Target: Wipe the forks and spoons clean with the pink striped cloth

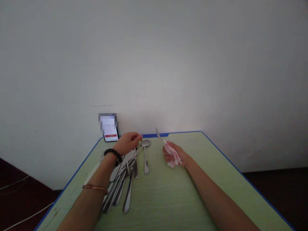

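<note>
My right hand (172, 152) is closed around a fork (158, 133), with a pink and white cloth or tissue (173, 156) wrapped between the fingers and the handle. The fork's tines point up and away, toward the wall. Over the far end of a heap of metal cutlery (117, 187) is my left hand (128, 141), its fingers curled in and nothing visible in them. Just right of its fingertips lies a spoon (146, 160), bowl toward the wall. Part of the heap is hidden under my left hand and forearm.
A phone (110, 128) with a lit screen leans on the wall (183, 64) at the table's far left corner. The pale green table (168, 199) has a blue edge and meets the wall. White cables (31, 215) run on the dark floor at left.
</note>
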`<action>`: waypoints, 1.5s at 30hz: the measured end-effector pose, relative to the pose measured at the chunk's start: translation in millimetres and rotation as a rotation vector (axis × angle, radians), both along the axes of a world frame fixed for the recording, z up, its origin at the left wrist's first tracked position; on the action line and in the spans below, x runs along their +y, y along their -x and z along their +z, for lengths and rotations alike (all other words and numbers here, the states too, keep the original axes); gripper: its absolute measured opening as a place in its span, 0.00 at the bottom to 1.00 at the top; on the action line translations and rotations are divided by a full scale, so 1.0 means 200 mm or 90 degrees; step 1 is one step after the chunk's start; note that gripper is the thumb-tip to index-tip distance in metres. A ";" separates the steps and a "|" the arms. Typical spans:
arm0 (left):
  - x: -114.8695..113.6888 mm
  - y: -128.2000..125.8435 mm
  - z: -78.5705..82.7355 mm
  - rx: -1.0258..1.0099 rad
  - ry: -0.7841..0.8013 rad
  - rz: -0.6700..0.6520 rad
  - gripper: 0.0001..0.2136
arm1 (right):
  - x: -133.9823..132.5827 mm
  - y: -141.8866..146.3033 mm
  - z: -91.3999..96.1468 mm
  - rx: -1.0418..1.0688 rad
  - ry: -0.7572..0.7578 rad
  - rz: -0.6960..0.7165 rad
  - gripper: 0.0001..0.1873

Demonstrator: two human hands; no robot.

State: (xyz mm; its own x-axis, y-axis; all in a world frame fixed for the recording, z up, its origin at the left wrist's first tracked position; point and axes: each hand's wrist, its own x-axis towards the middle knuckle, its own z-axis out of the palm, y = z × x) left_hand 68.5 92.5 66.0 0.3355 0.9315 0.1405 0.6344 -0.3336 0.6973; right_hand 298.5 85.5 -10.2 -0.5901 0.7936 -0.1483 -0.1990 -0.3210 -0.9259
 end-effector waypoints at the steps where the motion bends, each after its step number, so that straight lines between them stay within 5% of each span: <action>1: 0.01 0.00 -0.01 -0.003 -0.003 0.005 0.20 | 0.00 0.00 -0.01 0.023 0.011 0.012 0.25; 6: 0.02 -0.06 -0.05 0.006 -0.058 0.041 0.25 | -0.01 -0.01 -0.05 0.108 0.060 0.096 0.23; 11: 0.02 -0.08 -0.06 0.042 -0.038 -0.094 0.22 | -0.04 0.01 -0.07 0.121 0.145 0.174 0.24; 16: 0.02 -0.08 -0.07 0.061 0.003 -0.206 0.17 | -0.09 0.03 -0.05 0.131 0.185 0.131 0.23; 23: 0.03 -0.12 -0.15 -0.061 0.163 -0.118 0.12 | -0.10 0.04 -0.03 0.110 0.149 0.100 0.24; 28: -0.04 -0.13 -0.18 -0.088 0.225 -0.086 0.18 | -0.08 0.05 -0.02 0.049 0.120 0.122 0.23; 32: -0.09 -0.14 -0.23 -0.093 0.188 -0.010 0.22 | -0.09 0.07 -0.02 0.001 0.096 0.121 0.22; 37: -0.10 -0.15 -0.30 -0.136 0.129 0.073 0.16 | -0.09 0.07 -0.02 0.043 0.133 0.164 0.22; 45: -0.21 -0.18 -0.29 -0.231 0.159 0.061 0.18 | -0.04 0.02 -0.08 0.123 0.116 0.192 0.22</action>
